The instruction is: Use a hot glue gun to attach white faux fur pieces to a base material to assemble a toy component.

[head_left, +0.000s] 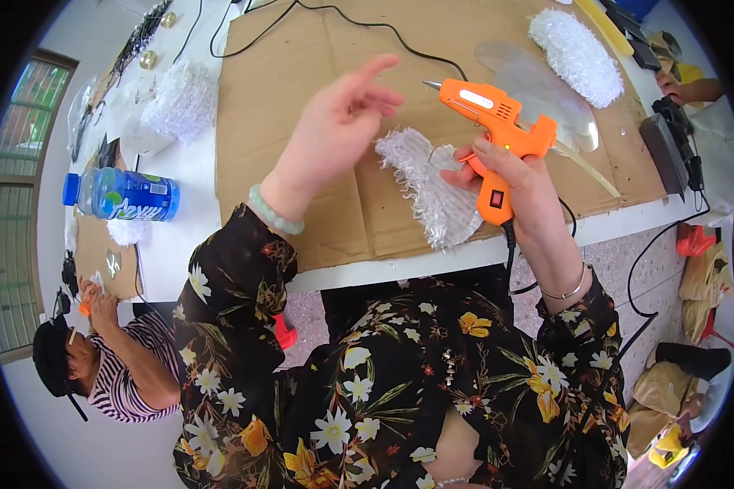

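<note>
In my right hand (533, 194) is an orange hot glue gun (497, 114), my fingers wrapped round its handle. Its metal nozzle points left, and a pale glue stick (587, 169) sticks out of its back end. My left hand (338, 122) is raised above the cardboard, left of the nozzle, fingers apart and nothing visible in them. Below the gun lies a flattened white tinsel piece (429, 191) with a shaggy edge, partly behind my right fingers. Beyond the gun is a clear plastic sheet piece (550, 98) with rounded lobes.
Brown cardboard (294, 73) covers the white table. A white fluffy tinsel bundle (575, 57) lies far right, another tinsel heap (183, 102) at left beside a blue-capped bottle (122, 194). A black cord (408, 41) crosses the cardboard. Another person (130, 359) works at lower left.
</note>
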The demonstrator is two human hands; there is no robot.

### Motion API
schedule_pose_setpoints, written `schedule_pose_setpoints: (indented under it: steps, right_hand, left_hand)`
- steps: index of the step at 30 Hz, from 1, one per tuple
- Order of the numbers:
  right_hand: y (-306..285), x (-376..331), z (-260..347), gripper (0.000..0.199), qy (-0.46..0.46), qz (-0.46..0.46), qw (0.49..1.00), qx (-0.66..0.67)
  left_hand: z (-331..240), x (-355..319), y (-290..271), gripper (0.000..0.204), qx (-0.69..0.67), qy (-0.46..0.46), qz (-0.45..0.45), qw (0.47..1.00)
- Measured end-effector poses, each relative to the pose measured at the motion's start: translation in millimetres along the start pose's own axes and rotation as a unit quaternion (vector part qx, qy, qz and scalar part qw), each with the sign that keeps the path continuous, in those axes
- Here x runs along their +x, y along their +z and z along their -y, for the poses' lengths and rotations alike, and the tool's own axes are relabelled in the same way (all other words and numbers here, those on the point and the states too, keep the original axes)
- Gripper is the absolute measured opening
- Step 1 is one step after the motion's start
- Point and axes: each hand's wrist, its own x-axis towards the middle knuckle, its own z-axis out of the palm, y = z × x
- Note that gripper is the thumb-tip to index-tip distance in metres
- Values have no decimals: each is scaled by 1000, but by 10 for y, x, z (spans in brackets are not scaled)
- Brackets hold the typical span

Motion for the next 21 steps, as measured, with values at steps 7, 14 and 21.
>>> schedule_pose_setpoints:
  steps: [7, 14, 21]
  right_hand:
    - [33, -92, -13, 18, -28, -37, 997, 56]
    - [16, -108, -20, 19, -31, -39, 997, 61]
    - [32, -126, -17, 19, -34, -23, 998, 46]
  left_hand:
    - [13, -3, 140, 57, 327, 194, 65, 922]
    - [-46, -1, 135, 58, 274, 178, 86, 941]
    - [0, -100, 93, 60, 246, 187, 82, 947]
